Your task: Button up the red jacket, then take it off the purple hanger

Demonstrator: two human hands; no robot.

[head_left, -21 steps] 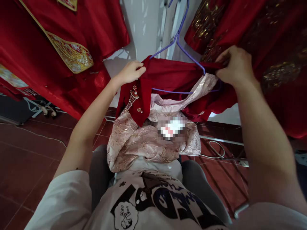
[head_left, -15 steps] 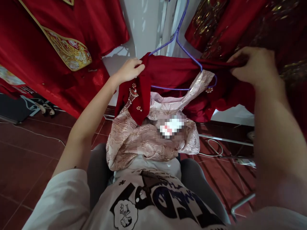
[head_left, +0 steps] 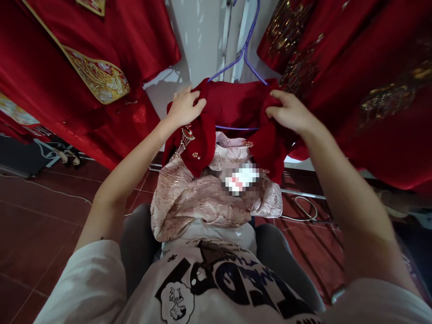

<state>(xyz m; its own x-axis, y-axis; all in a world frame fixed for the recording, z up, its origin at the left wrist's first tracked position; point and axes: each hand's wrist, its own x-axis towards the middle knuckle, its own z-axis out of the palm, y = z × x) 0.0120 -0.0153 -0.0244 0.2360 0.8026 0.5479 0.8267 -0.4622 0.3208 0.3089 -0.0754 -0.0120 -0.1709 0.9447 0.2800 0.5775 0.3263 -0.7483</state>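
Purple hanger (head_left: 245, 46) inside red jacket (head_left: 236, 101)

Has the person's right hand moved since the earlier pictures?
Yes. The right hand has moved left in the view: it is now clearly nearer the gold panel than in either earlier picture.

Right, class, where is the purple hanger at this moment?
In the head view, the purple hanger is at upper centre, slightly right, rising out of the red jacket between the left hand and the right hand.
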